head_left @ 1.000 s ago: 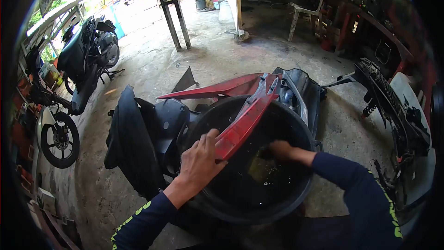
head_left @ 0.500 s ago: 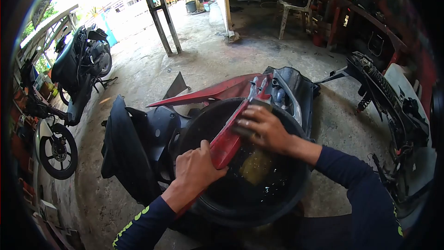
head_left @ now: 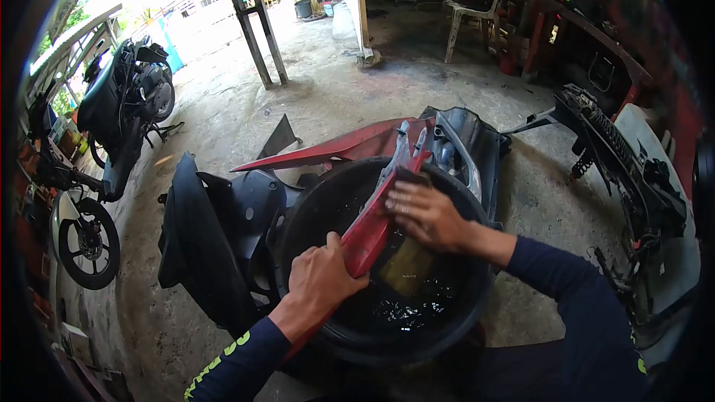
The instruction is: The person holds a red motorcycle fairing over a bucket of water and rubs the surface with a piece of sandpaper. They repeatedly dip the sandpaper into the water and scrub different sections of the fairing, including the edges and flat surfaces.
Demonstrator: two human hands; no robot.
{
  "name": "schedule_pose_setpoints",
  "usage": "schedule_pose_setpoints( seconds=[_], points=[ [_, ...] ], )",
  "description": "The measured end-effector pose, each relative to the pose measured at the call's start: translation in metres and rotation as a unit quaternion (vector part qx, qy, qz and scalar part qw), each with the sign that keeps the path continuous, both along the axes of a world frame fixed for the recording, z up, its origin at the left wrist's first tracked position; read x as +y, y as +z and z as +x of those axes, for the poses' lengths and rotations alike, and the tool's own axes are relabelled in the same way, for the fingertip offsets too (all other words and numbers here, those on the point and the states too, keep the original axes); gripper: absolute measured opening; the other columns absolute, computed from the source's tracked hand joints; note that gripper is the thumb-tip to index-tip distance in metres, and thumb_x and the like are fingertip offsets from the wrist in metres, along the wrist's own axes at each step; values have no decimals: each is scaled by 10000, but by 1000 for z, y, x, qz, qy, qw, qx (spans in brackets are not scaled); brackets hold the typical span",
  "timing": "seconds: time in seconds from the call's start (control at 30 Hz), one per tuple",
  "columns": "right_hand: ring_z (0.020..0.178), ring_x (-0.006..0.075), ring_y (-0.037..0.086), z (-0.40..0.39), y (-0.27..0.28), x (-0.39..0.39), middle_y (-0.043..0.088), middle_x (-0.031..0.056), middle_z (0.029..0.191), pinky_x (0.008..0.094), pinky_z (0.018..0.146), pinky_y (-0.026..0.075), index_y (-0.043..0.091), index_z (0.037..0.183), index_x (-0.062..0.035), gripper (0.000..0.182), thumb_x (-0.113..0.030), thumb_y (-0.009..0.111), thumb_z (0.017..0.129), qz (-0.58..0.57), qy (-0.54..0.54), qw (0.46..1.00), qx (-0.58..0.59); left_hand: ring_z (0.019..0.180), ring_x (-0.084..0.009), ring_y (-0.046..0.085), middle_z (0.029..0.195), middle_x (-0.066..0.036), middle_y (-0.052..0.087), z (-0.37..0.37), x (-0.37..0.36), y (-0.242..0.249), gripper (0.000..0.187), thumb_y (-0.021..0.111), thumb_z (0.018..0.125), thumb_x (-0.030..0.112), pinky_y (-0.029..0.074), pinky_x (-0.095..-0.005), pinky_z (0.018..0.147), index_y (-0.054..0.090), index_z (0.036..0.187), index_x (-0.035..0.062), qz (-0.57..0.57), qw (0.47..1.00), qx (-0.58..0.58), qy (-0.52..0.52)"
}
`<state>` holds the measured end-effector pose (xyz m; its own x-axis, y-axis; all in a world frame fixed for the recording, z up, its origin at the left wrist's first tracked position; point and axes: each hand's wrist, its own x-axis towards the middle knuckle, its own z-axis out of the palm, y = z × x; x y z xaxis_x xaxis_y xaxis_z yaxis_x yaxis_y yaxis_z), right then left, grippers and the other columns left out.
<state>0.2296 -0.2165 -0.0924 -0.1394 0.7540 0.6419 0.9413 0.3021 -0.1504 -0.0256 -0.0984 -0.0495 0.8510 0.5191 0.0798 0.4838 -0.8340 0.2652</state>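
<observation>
My left hand [head_left: 319,277] is wrapped around the lower part of a long red motorcycle body panel [head_left: 366,244], which slants up over a black round tub [head_left: 478,299]. Against the panel's right face, my right hand [head_left: 426,216] presses a dark piece of sandpaper [head_left: 412,177], its fingers held close together. The panel's far end splits into greyish prongs. Water glints inside the tub, where a yellowish-brown flat piece [head_left: 407,264] shows below my right hand.
Black plastic fairings [head_left: 205,238] lie left of the tub. Behind it are another red panel [head_left: 335,150] and a dark grey part [head_left: 477,141]. A motorcycle [head_left: 123,104] stands at left, a stripped frame [head_left: 618,156] at right. A plastic chair [head_left: 477,11] is farther back.
My right hand has shifted slightly along the panel with the sandpaper, and more of the sheet shows. The left hand keeps its grip. The water's glints have spread.
</observation>
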Motion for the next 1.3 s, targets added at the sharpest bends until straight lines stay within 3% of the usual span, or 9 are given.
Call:
schedule_pose_setpoints(
  seconds=[0.17,0.3,0.43,0.63,0.7,0.9,0.97,1.17,1.3],
  points=[
    [1202,341,690,58,18,26,742,161,1236,470,1081,521,756,1182,-32,291,-172,749,927,26,-49,998,-11,756,-402,755,761,-225,722,1,-2,6,671,885,703,495,611,-462,722,557,990,-16,-17,999,9,25],
    [1201,327,694,-1,13,3,751,165,1201,466,1069,528,755,1162,-25,289,-152,764,902,33,35,998,-46,725,-408,750,749,-222,719,0,1,4,671,881,704,498,612,-465,705,556,985,-18,-9,1000,0,20],
    [1135,351,704,68,26,36,744,167,1142,433,1014,556,721,1183,-13,295,-112,693,906,57,-52,996,-49,739,-407,752,757,-231,718,1,-3,7,677,874,707,506,612,-465,710,558,990,-23,-14,1000,-3,25],
    [1137,311,711,18,21,9,751,163,1156,488,1121,504,754,1146,-32,267,-138,737,901,36,68,996,-53,734,-419,744,769,-234,719,-5,-3,4,718,867,704,535,599,-488,741,552,1007,-35,-13,1000,9,14],
    [1252,339,667,70,13,28,718,158,1286,505,1111,506,736,1247,-65,350,-185,760,919,-22,-38,999,-21,737,-422,744,771,-236,719,-1,-4,6,718,867,701,537,600,-485,739,554,1004,-35,-19,1000,3,22],
    [1118,337,715,13,14,1,747,174,1181,461,1020,556,750,1138,-2,264,-145,737,917,37,70,995,-56,760,-403,752,773,-222,726,-5,-7,6,689,874,705,498,609,-463,729,569,1010,-38,-1,1000,20,1],
    [1230,352,674,53,13,15,721,157,1281,473,1081,524,720,1259,-32,359,-153,745,922,-8,6,1000,-4,774,-400,755,781,-225,729,-3,-8,11,700,885,692,499,609,-461,745,571,1014,-37,-13,999,18,22],
    [1191,343,680,11,15,3,734,162,1218,470,1071,527,746,1160,-28,307,-127,769,871,24,63,997,-43,741,-407,748,772,-225,724,-8,-1,3,705,869,700,515,605,-474,719,570,1011,-42,-2,1000,1,1],
    [1253,339,624,56,37,20,716,139,1286,450,1081,514,734,1214,-23,321,-149,727,918,5,-26,998,-53,730,-421,744,775,-234,722,-6,-3,7,728,869,691,533,602,-484,713,568,1017,-45,-36,999,7,24]
  ],
)
